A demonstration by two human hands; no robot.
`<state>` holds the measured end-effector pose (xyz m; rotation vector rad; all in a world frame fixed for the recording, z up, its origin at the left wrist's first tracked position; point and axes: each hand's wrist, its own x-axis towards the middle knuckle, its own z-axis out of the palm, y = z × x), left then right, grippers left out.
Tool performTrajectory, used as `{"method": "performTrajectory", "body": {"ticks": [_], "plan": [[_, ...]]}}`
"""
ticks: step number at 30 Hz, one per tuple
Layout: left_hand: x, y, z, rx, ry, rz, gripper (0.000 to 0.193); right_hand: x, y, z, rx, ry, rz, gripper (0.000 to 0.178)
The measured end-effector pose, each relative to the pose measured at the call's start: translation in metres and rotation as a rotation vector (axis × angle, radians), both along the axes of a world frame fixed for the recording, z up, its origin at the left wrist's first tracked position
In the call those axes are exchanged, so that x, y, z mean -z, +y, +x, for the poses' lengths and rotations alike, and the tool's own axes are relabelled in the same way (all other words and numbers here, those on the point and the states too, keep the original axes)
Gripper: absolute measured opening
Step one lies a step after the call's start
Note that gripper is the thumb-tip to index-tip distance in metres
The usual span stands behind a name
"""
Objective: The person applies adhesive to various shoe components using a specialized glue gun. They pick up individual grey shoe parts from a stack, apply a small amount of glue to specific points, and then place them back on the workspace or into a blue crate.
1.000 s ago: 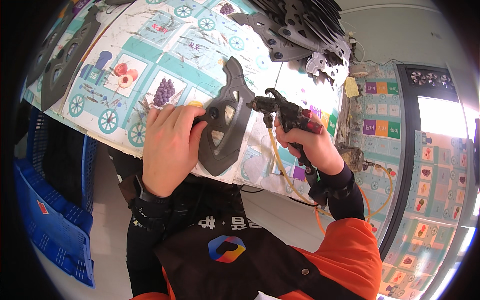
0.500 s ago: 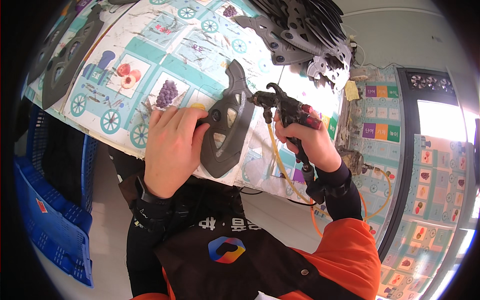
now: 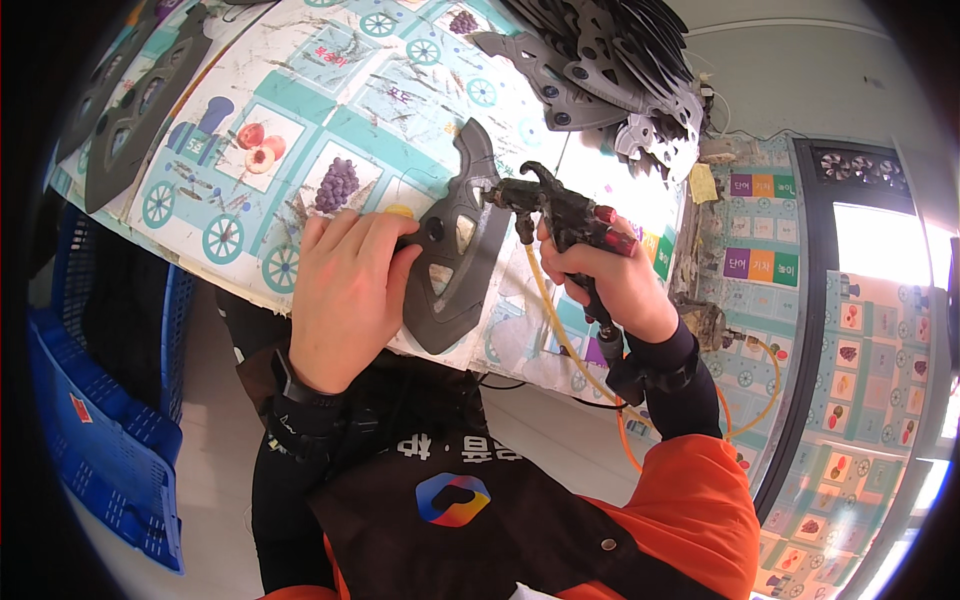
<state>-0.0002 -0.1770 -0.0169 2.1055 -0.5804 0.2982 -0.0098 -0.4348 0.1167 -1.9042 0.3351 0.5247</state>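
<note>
A dark grey moulded part (image 3: pixel 474 270) with cut-out openings and a curved, narrow upper end lies on the patterned table cover. My left hand (image 3: pixel 350 292) grips its left edge between thumb and fingers, near a small dark round spot. My right hand (image 3: pixel 622 287) is wrapped around the handle of a black spray gun (image 3: pixel 567 213) with red knobs at its back. The gun's nozzle points left, at or just above the part's upper right side; whether it touches cannot be told. A yellowish hose (image 3: pixel 549 300) hangs from the gun.
A heap of similar grey parts (image 3: pixel 600 75) is stacked at the far right of the table. More such parts (image 3: pixel 135 125) lie at the left. Blue plastic crates (image 3: pixel 105 440) stand on the floor at lower left. A coiled yellow hose (image 3: pixel 775 385) hangs by the right wall.
The spray gun and my right hand have shifted slightly left across the grey part. My left hand keeps its hold on the part, almost unmoved.
</note>
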Motion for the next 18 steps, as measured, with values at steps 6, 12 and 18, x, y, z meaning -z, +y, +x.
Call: {"method": "performTrajectory", "body": {"ticks": [6, 12, 18], "plan": [[0.001, 0.001, -0.001, -0.011, -0.033, 0.012, 0.021, -0.003, 0.002, -0.001, -0.021, 0.054, 0.04, 0.02], [0.002, 0.0, 0.0, 0.004, -0.023, 0.01, 0.02, -0.005, 0.001, -0.007, -0.01, 0.098, 0.014, 0.02], [0.002, 0.001, 0.0, 0.005, -0.023, 0.015, 0.022, -0.006, -0.004, -0.015, 0.017, 0.127, 0.028, 0.025]]}}
